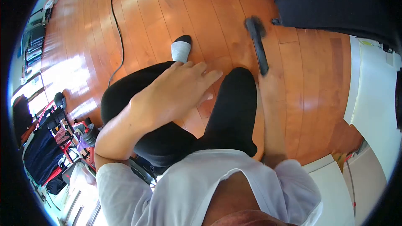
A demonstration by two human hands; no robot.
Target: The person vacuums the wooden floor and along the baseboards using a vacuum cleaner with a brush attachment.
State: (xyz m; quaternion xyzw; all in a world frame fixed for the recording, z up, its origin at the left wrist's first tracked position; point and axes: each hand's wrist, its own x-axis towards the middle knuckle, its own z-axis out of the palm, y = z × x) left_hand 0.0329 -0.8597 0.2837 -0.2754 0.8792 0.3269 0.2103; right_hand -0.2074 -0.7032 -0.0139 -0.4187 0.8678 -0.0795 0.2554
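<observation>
My left hand [178, 83] is held over my lap, back of the hand up. Its fingers and thumb are apart and nothing shows in its grasp; under it are the black trousers [228, 109]. On the other side my right forearm reaches forward past my knee, with my right hand [268, 80] smeared against the floor's similar colour. A long black bar [258, 52] with a blurred, rounded dark end extends forward from beside that hand. Whether the hand grips the bar or only overlaps it, I cannot tell.
Beneath lies a wooden floor [217, 21] crossed by a black cable [121, 37]. A foot in a grey and black sock [181, 50] rests on it. Dark fabric [331, 4] hangs at upper right near small casters. White furniture [372, 83] lines the right; bags and clutter [54, 142] stand left.
</observation>
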